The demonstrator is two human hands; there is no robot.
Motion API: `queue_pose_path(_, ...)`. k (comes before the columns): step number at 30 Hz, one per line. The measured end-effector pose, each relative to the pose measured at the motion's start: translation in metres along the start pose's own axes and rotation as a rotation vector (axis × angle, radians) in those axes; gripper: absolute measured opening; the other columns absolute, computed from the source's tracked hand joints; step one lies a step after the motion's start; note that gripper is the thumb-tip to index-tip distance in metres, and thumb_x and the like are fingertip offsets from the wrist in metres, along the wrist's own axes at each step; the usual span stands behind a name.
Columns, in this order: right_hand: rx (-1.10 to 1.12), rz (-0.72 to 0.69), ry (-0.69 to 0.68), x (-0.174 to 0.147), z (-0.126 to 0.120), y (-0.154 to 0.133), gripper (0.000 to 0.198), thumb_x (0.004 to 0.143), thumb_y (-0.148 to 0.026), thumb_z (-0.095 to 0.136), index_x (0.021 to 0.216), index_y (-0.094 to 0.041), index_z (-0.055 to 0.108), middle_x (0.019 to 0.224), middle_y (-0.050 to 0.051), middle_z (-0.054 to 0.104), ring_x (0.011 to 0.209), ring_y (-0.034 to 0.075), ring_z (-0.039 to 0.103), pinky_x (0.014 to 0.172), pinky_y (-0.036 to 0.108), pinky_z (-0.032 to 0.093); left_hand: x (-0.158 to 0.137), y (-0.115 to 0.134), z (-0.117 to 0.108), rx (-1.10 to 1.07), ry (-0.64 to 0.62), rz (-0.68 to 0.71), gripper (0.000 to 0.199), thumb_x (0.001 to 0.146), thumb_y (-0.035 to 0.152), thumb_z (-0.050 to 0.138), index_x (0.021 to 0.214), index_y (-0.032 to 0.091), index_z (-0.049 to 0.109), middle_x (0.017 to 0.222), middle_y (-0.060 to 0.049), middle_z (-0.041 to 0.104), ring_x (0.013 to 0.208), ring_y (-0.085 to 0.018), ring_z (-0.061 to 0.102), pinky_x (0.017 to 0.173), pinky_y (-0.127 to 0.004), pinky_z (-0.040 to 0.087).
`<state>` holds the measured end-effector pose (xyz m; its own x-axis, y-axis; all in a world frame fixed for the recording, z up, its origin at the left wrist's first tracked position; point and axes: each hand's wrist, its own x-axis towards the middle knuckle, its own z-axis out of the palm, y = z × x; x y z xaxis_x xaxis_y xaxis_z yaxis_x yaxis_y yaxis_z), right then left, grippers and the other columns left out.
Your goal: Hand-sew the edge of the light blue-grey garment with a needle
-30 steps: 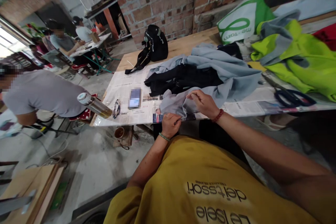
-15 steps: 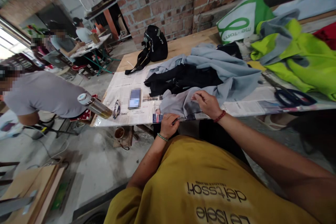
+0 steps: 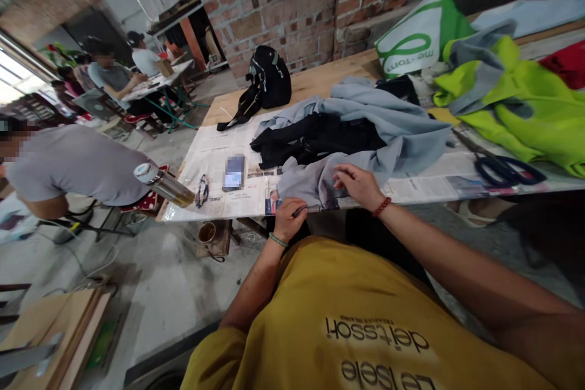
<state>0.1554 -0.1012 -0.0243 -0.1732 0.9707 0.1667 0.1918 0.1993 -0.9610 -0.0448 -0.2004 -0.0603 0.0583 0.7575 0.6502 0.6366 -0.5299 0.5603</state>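
Note:
At the table's front edge my left hand [image 3: 289, 219] is closed around a small dark, thin object [image 3: 300, 211], mostly hidden by the fingers. My right hand [image 3: 361, 187] is held in a pinch over the near edge of the grey cloth [image 3: 315, 178]; whatever it holds, if anything, is too small to make out. Behind the hands, a black garment piece [image 3: 320, 140] with what looks like a buckle or zip lies crumpled on the same grey cloth.
Newspaper under clear plastic covers the table [image 3: 201, 152]. A phone [image 3: 233, 172], glasses [image 3: 202, 190], a bottle [image 3: 162, 184] and a black bag [image 3: 272, 79] stand left. Scissors [image 3: 507, 169], bright yellow-green clothing [image 3: 525, 97] and a green-white bag [image 3: 415, 36] lie right. A seated person [image 3: 82, 161] is nearby.
My left hand has turned slightly and shifted a little left, showing more of the dark object. The right hand stays pinched in nearly the same place, slightly lower.

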Motion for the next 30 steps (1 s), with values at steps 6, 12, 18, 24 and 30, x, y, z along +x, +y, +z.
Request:
queue_pose_path(6, -0.276, -0.39, -0.231, -0.015, 0.015, 0.002, 0.024, 0.085, -0.023, 0.046, 0.091, -0.019, 0.069, 0.082, 0.005, 0.068, 0.065, 0.013, 0.062, 0.065, 0.025, 0.05, 0.0, 0.002, 0.0, 0.028, -0.009, 0.02, 0.011, 0.08, 0.013, 0.057, 0.081, 0.018, 0.066, 0.079, -0.004, 0.068, 0.08, -0.015, 0.062, 0.073, -0.03, 0.054)
queue_pose_path(12, -0.411, -0.563, -0.333, -0.018, 0.026, 0.006, 0.027, 0.089, -0.022, 0.044, 0.098, -0.021, 0.069, 0.085, 0.006, 0.067, 0.078, 0.016, 0.062, 0.07, 0.027, 0.049, -0.002, -0.001, 0.002, 0.046, -0.034, 0.011, 0.012, 0.08, 0.014, 0.056, 0.082, 0.019, 0.066, 0.081, -0.005, 0.068, 0.083, -0.016, 0.062, 0.075, -0.032, 0.054)
queue_pose_path(18, -0.46, -0.611, -0.256, -0.02, 0.029, 0.004, 0.027, 0.091, -0.022, 0.042, 0.102, -0.018, 0.067, 0.088, 0.009, 0.067, 0.082, 0.018, 0.061, 0.074, 0.03, 0.049, -0.002, -0.001, 0.003, 0.036, -0.011, 0.039, 0.011, 0.08, 0.013, 0.056, 0.082, 0.018, 0.066, 0.08, -0.005, 0.068, 0.081, -0.015, 0.062, 0.074, -0.031, 0.054)
queue_pose_path(24, -0.463, -0.651, -0.342, -0.021, 0.034, 0.014, 0.029, 0.089, -0.017, 0.04, 0.1, -0.018, 0.066, 0.087, 0.009, 0.066, 0.08, 0.018, 0.061, 0.07, 0.031, 0.051, -0.002, 0.0, 0.003, 0.055, -0.032, 0.048, 0.011, 0.08, 0.012, 0.056, 0.082, 0.018, 0.066, 0.08, -0.005, 0.068, 0.082, -0.016, 0.062, 0.075, -0.031, 0.053)
queue_pose_path(30, -0.482, -0.656, -0.353, -0.022, 0.034, 0.018, 0.028, 0.088, -0.015, 0.041, 0.097, -0.018, 0.067, 0.085, 0.009, 0.065, 0.079, 0.018, 0.06, 0.069, 0.03, 0.05, -0.003, -0.002, 0.004, 0.062, -0.033, 0.04, 0.012, 0.08, 0.013, 0.056, 0.083, 0.018, 0.066, 0.081, -0.005, 0.068, 0.083, -0.016, 0.062, 0.076, -0.032, 0.053)
